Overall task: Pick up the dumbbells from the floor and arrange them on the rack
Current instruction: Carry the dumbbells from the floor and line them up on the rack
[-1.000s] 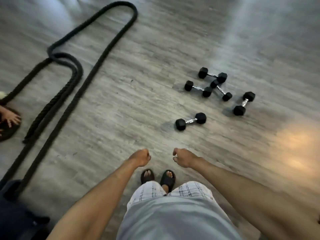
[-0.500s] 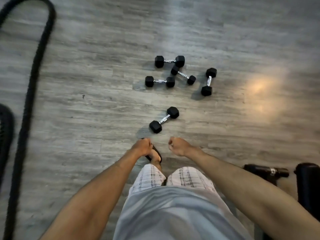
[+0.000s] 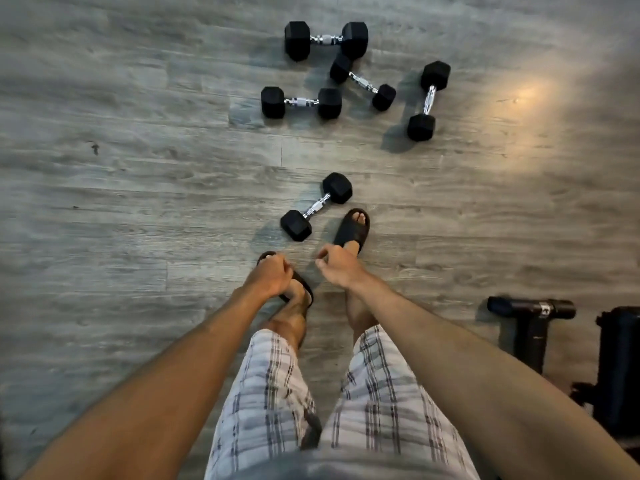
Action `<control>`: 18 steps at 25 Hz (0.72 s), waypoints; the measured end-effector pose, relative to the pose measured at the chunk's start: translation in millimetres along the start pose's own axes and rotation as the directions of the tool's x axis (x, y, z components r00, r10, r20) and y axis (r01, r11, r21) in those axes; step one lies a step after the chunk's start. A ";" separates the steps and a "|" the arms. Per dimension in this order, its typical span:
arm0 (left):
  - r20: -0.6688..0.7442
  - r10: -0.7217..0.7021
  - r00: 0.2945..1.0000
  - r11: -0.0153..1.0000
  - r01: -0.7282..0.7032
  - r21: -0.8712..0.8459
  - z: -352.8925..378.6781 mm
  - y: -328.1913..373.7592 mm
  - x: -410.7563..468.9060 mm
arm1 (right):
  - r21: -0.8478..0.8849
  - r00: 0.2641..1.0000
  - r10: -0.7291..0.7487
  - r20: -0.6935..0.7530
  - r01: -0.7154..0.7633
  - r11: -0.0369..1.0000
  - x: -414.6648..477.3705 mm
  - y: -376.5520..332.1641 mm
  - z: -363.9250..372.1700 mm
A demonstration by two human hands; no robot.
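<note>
The left hand [image 3: 272, 276] and the right hand [image 3: 337, 266] both hang in front of the person, each curled into a loose fist with the fingers folded in, and neither one holds anything. Under them is a grey wooden floor [image 3: 138, 202]. The nearest dumbbell [image 3: 316, 206] lies tilted on the floor just beside the right sandal [image 3: 352, 229], which stands ahead of the left sandal [image 3: 294, 282]. Farther away four more dumbbells lie close together: the far dumbbell [image 3: 326, 40], a small dumbbell [image 3: 362, 82] touching its right end, a left dumbbell [image 3: 301, 102], and a right dumbbell [image 3: 428, 100] a little apart from the others. At the right edge of the floor stands dark equipment [image 3: 531, 327]; I cannot tell what it is. The person wears checked shorts [image 3: 381, 393].
</note>
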State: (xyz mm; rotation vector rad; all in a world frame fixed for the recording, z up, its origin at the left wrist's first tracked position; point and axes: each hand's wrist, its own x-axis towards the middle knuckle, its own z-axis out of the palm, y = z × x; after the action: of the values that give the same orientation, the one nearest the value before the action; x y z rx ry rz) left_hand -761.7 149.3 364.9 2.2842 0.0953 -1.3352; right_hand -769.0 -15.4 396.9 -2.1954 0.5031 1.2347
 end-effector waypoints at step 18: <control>0.143 -0.611 0.778 0.442 0.486 -0.754 134.2 -60.9 362.9 | 0.824 0.880 0.466 0.095 -0.332 0.459 427.6 122.5 102.3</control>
State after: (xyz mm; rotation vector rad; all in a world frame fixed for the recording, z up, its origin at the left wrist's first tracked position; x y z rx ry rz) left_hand -698.9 77.7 -15.0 1.6010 1.3264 -1.0543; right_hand -689.5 -65.0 -49.8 -1.3438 1.4191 0.7553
